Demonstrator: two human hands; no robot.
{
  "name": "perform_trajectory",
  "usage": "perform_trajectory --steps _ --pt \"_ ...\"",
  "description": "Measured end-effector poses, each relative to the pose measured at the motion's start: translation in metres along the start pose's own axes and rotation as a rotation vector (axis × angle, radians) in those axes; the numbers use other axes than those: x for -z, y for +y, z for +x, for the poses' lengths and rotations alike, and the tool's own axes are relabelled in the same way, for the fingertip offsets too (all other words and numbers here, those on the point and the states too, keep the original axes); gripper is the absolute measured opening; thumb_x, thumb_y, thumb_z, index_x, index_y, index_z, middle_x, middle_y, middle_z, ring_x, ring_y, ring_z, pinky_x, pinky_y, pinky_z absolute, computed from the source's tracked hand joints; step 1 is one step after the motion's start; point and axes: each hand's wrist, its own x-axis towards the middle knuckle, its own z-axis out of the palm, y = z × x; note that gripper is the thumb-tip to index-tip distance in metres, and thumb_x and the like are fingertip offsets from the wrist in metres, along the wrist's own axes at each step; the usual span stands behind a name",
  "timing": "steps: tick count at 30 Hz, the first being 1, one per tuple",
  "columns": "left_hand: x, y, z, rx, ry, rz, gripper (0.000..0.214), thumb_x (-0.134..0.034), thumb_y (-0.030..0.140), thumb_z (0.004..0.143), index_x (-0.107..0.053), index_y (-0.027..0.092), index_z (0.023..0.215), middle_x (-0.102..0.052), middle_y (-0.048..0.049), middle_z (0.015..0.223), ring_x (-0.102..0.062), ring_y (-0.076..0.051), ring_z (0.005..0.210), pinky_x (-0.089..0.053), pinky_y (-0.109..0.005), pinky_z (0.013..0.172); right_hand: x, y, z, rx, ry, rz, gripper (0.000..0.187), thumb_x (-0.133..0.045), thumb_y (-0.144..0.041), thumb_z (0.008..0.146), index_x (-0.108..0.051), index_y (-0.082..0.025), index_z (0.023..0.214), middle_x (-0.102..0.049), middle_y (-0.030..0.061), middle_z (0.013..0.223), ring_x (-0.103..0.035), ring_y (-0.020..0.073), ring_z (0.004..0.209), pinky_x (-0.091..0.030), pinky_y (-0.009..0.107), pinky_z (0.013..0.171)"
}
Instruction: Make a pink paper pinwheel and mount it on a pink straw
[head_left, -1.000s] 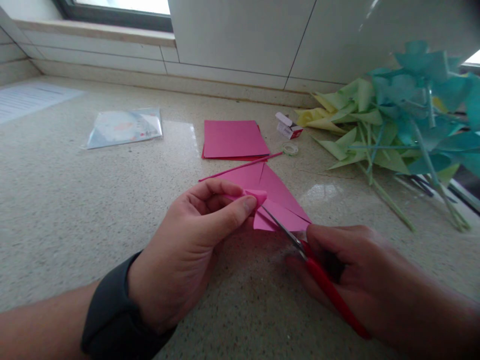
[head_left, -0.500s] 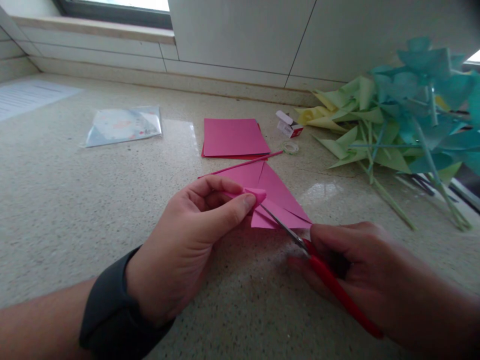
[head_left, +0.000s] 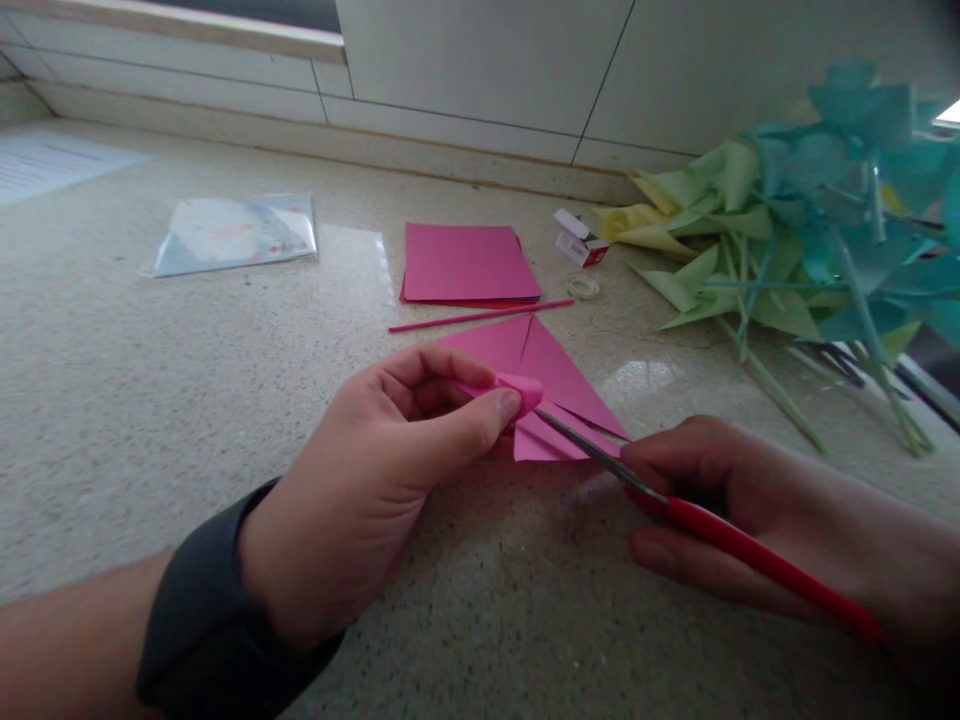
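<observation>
Between thumb and forefinger, my left hand (head_left: 390, 470) pinches a small folded piece of pink paper (head_left: 529, 389). My right hand (head_left: 742, 510) is closed on a pair of scissors with red handles (head_left: 765, 560). The metal blades point left, and their tip meets the pink paper beside my left thumb. Beneath and behind the fingers lies a larger pink paper with cuts and folds (head_left: 570, 385), partly hidden by my left hand. A thin pink stick (head_left: 480, 317) rests on the counter just behind it.
Behind the stick is a stack of pink and red paper sheets (head_left: 469, 263). A tape roll (head_left: 583, 287) and a small open box (head_left: 580, 240) stand to its right. Green, yellow and blue paper flowers (head_left: 750, 230) fill the right side. A clear packet (head_left: 236, 232) lies at left.
The scissors have turned flatter, and my right hand has shifted right with them. My left hand and the folded paper have moved slightly right. The view has tilted down a little.
</observation>
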Motion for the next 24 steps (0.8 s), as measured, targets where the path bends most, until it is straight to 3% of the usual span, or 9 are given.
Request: perform_trajectory --steps 3,19,24 --pt "0.0007 -0.0003 -0.0002 -0.002 -0.003 0.008 0.015 -0.084 0.014 0.079 -0.069 0.018 0.080 -0.073 0.0054 0.074 -0.064 -0.004 0.062 -0.053 -0.008 0.058 0.0014 0.0011 0.0000 -0.020 -0.145 0.019 0.032 -0.068 -0.047 0.084 -0.061 -0.023 0.065 -0.061 0.0014 0.062 -0.057 0.0164 0.055 -0.046 0.024 0.046" --pt "-0.0001 -0.0003 -0.0031 -0.038 -0.005 0.022 0.015 -0.084 0.013 0.077 -0.071 0.019 0.080 -0.074 0.0045 0.076 -0.065 -0.004 0.065 -0.051 -0.007 0.060 0.0021 -0.0016 0.0015 -0.051 -0.168 0.033 0.035 -0.067 -0.049 0.086 -0.060 -0.021 0.066 -0.061 0.0001 0.065 -0.056 0.0147 0.058 -0.047 0.023 0.049" --pt "-0.0032 0.0011 -0.0023 -0.037 0.019 -0.012 0.010 -0.075 0.021 0.087 -0.073 0.017 0.078 -0.073 0.0015 0.075 -0.067 -0.007 0.065 -0.054 -0.012 0.061 0.0043 0.0005 0.0009 -0.047 -0.189 -0.005 0.034 -0.064 -0.048 0.089 -0.060 -0.021 0.068 -0.059 0.0000 0.066 -0.055 0.0144 0.060 -0.046 0.022 0.051"
